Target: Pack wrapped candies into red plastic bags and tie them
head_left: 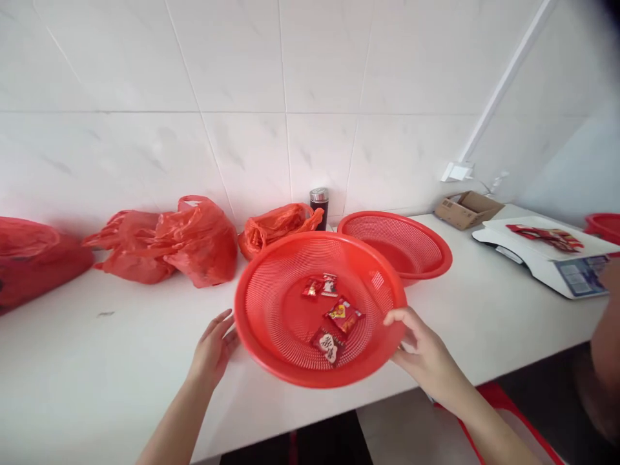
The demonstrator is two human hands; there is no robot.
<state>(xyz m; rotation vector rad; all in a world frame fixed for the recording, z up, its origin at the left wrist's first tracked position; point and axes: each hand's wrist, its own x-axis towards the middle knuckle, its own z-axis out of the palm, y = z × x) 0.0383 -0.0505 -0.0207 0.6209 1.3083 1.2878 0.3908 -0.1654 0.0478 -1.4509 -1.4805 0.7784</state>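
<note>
A round red plastic basket [320, 380] with mesh sides is tilted toward me over the front of the table. Several small wrapped snack packets lie in it, among them a red and yellow packet [344, 315] and a dark red one with a white patch [329, 347]. My right hand [420, 345] grips the basket's right rim, fingers over the edge and thumb lower down. At the left rim, my left hand [214, 345] has its fingers stretched out and apart; whether they touch the basket I cannot tell.
Behind stands a second red basket [436, 255]. Red plastic bags [201, 242] and a dark flask [319, 205] line the wall. At right are a cardboard box [467, 210] and a white scale [516, 240] with red packets, plus another person's arm [608, 329]. A red-edged stool [501, 397] is below.
</note>
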